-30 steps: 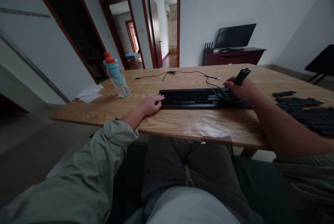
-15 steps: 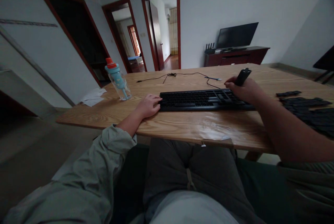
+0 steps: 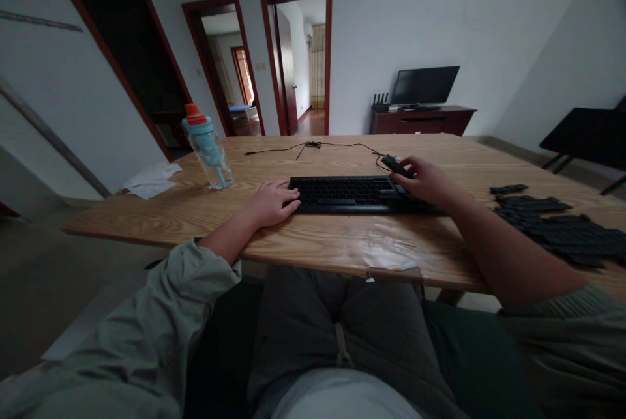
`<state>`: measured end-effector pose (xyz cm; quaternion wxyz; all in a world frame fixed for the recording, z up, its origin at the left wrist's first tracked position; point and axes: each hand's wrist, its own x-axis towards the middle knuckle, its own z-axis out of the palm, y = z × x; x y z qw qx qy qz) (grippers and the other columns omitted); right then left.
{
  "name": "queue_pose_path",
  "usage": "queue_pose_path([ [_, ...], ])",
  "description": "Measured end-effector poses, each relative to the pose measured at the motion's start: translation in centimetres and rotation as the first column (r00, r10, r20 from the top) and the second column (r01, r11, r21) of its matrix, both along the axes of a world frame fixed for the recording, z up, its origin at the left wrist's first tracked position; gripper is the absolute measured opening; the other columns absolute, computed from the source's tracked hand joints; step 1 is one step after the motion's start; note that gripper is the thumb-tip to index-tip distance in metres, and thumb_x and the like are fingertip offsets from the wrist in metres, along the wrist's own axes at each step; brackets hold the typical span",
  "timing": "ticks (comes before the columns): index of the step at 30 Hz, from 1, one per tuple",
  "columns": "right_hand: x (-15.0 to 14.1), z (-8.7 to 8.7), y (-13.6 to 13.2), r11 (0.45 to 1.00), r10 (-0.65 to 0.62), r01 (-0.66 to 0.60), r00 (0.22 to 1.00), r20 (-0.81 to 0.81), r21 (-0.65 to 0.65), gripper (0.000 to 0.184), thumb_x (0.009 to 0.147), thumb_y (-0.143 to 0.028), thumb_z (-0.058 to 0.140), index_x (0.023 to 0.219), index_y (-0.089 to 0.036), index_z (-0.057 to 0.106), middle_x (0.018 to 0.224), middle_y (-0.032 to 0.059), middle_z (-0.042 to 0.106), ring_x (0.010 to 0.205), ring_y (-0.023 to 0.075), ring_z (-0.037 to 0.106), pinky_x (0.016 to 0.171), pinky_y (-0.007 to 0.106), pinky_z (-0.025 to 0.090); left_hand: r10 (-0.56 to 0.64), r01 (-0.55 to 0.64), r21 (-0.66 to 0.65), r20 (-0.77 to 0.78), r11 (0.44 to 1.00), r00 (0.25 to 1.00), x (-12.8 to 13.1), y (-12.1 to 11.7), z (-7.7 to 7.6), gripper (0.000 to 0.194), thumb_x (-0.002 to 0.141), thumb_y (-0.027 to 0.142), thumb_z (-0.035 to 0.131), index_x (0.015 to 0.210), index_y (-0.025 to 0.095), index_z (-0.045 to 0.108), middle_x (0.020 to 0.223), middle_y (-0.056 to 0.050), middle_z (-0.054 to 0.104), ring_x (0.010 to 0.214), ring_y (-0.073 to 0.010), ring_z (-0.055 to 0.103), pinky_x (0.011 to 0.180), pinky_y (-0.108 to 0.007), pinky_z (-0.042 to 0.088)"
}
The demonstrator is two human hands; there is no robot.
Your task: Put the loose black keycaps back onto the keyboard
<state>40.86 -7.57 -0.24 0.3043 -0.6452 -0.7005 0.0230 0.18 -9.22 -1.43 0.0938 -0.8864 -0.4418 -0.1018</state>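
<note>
A black keyboard (image 3: 342, 194) lies on the wooden table in front of me. My left hand (image 3: 274, 202) rests at its left end, fingers and thumb closed on the edge. Over the keyboard's right end, my right hand (image 3: 423, 178) is wrapped round a black handheld tool (image 3: 395, 165), tilted with its tip pointing left and back. The hand and forearm cover much of the keyboard's right part. To the right of that arm, several small black pieces that look like keycaps (image 3: 548, 227) lie in rows on the table.
A thin black cable (image 3: 337, 143) runs behind the keyboard. At the left stand a clear bottle with a red cap (image 3: 208, 152) and some white paper (image 3: 151, 181). The table's front edge (image 3: 313, 262) is close to my lap. A television (image 3: 425, 85) stands beyond.
My right hand has moved left and tipped the black tool from upright to slanting left. My left hand stays at the keyboard's left end. The view has shifted slightly.
</note>
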Motion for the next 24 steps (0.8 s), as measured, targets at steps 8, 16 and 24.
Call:
queue_pose_path([
  [8, -1.9, 2.9, 6.9, 0.984, 0.075, -0.022, 0.952, 0.297, -0.178, 0.039, 0.09, -0.044, 0.061, 0.121, -0.021, 0.072, 0.106, 0.0114, 0.076, 0.087, 0.0241, 0.067, 0.075, 0.03, 0.049, -0.02, 0.02, 0.026, 0.003, 0.999, 1.0, 0.4, -0.9, 0.0, 0.052, 0.099, 0.044, 0.04, 0.135, 0.016, 0.066, 0.141, -0.01, 0.062, 0.135, -0.0278, 0.052, 0.113, -0.047, 0.039],
  [16, -5.2, 1.9, 9.0, 0.952, 0.066, 0.032, 0.95, 0.307, -0.304, 0.039, 0.088, -0.04, 0.066, 0.122, -0.021, 0.074, 0.123, 0.013, 0.073, 0.106, 0.0288, 0.068, 0.094, 0.036, 0.049, -0.095, 0.089, 0.068, 0.105, 0.994, 0.99, 0.7, -2.7, 0.2, 0.05, 0.097, 0.044, 0.045, 0.132, 0.015, 0.067, 0.143, -0.013, 0.061, 0.135, -0.0302, 0.053, 0.112, -0.05, 0.043],
  [24, 12.0, 7.5, 1.0, 0.956, -0.068, 0.164, 0.93, 0.361, -0.242, 0.039, 0.093, -0.034, 0.058, 0.126, -0.018, 0.071, 0.118, 0.0103, 0.075, 0.101, 0.0246, 0.069, 0.092, 0.035, 0.051, -0.451, 0.386, 0.238, 0.376, 0.891, 0.809, -0.9, -17.3, -11.7, 0.042, 0.086, 0.016, 0.059, 0.125, 0.028, 0.068, 0.111, -0.004, 0.077, 0.104, -0.019, 0.071, 0.095, -0.032, 0.056],
])
